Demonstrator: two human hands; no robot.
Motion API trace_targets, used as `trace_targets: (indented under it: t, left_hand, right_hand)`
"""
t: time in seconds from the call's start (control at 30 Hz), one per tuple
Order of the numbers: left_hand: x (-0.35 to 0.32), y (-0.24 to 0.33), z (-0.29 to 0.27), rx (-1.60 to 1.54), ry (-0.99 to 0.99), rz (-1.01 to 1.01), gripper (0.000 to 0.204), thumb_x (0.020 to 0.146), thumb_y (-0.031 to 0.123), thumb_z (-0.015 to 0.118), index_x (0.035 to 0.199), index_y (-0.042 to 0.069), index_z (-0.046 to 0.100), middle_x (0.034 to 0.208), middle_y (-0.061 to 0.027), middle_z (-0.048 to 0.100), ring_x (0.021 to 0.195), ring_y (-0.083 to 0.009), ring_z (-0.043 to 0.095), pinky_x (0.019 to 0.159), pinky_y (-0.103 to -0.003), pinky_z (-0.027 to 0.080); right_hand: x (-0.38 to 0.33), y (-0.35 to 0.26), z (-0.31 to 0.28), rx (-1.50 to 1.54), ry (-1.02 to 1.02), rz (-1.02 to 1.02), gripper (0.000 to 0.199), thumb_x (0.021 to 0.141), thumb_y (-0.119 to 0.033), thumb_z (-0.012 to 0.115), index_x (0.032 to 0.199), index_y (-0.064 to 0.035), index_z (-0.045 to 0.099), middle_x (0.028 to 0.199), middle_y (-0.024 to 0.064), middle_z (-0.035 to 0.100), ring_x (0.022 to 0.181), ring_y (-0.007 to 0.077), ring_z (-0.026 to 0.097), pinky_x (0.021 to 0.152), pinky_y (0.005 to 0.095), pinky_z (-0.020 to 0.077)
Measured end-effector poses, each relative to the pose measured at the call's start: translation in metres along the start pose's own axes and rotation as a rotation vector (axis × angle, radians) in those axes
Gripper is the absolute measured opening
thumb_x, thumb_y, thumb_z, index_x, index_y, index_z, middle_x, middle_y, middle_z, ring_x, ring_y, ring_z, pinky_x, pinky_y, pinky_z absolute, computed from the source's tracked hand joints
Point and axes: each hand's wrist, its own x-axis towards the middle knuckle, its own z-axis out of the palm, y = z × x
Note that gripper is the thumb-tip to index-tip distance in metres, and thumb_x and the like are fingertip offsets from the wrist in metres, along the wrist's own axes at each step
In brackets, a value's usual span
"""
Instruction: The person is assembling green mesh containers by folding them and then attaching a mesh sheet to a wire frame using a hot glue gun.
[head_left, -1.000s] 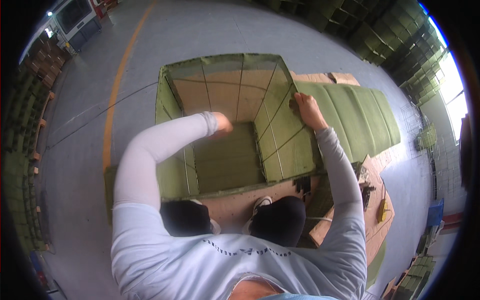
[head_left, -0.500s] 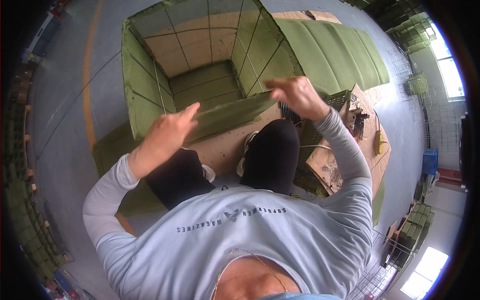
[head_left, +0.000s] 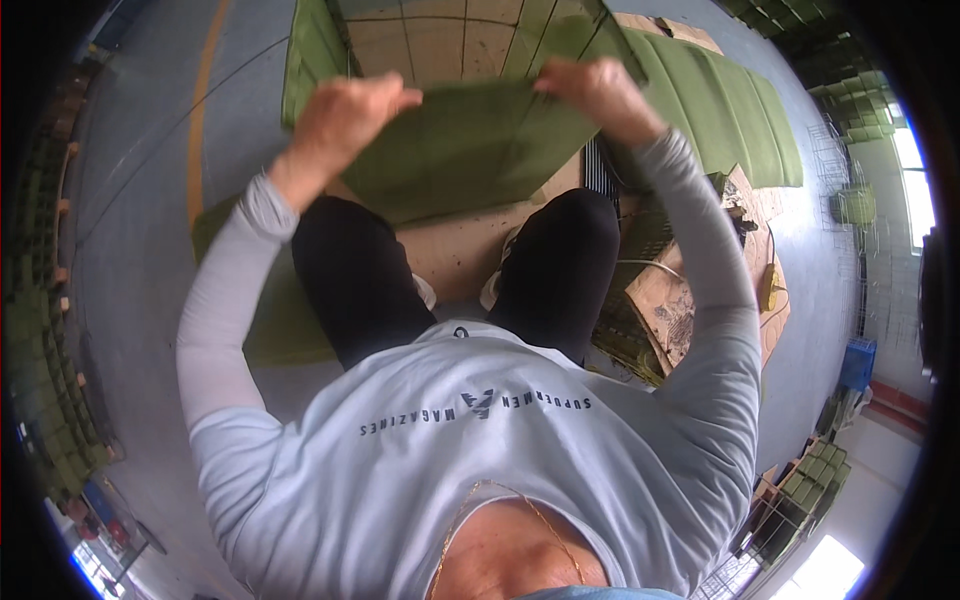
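A large box (head_left: 455, 150) of thin wire grid covered in green fabric stands in front of my knees. Its near panel is raised and hides most of the inside. My left hand (head_left: 345, 120) is closed at the left part of that panel's top edge, thumb side toward the middle. Toward the right end of the same edge, my right hand (head_left: 605, 100) is closed with its fingertips pinching the rim. Both forearms reach forward with elbows bent outward. The fingers are slightly blurred.
Padded green fabric (head_left: 715, 110) lies beyond the box to the right. Beside my right knee are stained cardboard (head_left: 662, 300) and a pale cable (head_left: 650, 264). Brown cardboard (head_left: 450, 255) covers the floor between my legs. Green stacks (head_left: 45, 330) line the left side.
Both hands have moved up and away from me, from hovering apart at the near panel to its top edge. The panel has risen and now covers the box's floor from view.
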Motion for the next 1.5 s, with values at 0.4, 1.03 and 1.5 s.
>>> trace_targets:
  t: [0.4,1.03,1.5]
  left_hand:
    - [0.080,-0.125,0.030,0.629,0.465,-0.089,0.043,0.088,0.039,0.053,0.118,0.007,0.052,0.120,-0.0148,0.054,0.112,-0.0290,0.051,0.088,-0.045,0.043]
    - [-0.220,-0.048,0.217,-1.927,-0.644,-1.609,0.099,0.076,0.077,0.033,0.125,-0.009,0.041,0.119,-0.0208,0.054,0.110,-0.0258,0.054,0.093,-0.037,0.044]
    - [-0.240,-0.022,0.259,-2.451,0.195,-2.476,0.036,0.089,-0.001,0.041,0.124,-0.009,0.037,0.137,-0.0238,0.033,0.131,-0.0378,0.027,0.112,-0.046,0.022]
  right_hand:
    - [0.184,0.138,0.022,0.109,0.003,0.295,0.052,0.091,-0.052,0.043,0.084,-0.0061,0.065,0.074,0.0185,0.062,0.072,0.0358,0.060,0.063,0.0449,0.0449]
    - [0.237,0.166,0.019,0.169,0.043,0.238,0.041,0.091,-0.039,0.051,0.085,-0.0015,0.067,0.076,0.0148,0.066,0.073,0.0311,0.063,0.065,0.0395,0.0481]
    - [0.194,0.133,-0.012,0.583,-0.282,-0.184,0.016,0.073,-0.003,0.058,0.086,-0.0005,0.048,0.063,0.0085,0.051,0.047,0.0235,0.055,0.039,0.0320,0.0437]
